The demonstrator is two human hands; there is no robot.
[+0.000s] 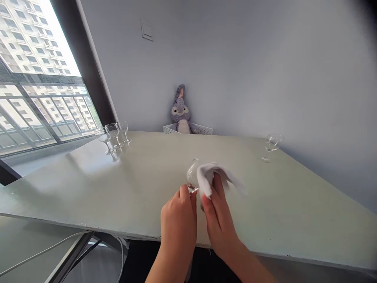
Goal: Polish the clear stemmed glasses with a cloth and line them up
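My left hand (pixel 179 215) is closed around the stem of a clear stemmed glass (pixel 192 173), which is tilted above the near part of the table. In my right hand (pixel 219 214) is a white cloth (pixel 210 173), pressed to the right side of the glass's bowl. The cloth hides part of the bowl, and its right end hangs loose and blurred. My left fingers cover most of the stem.
Three clear stemmed glasses (pixel 118 135) stand at the table's far left by the window. Another stemmed glass (pixel 273 142) stands at the far right. Behind the pale table (pixel 147 173), a plush rabbit (pixel 180 114) sits in a white basket (pixel 203 130).
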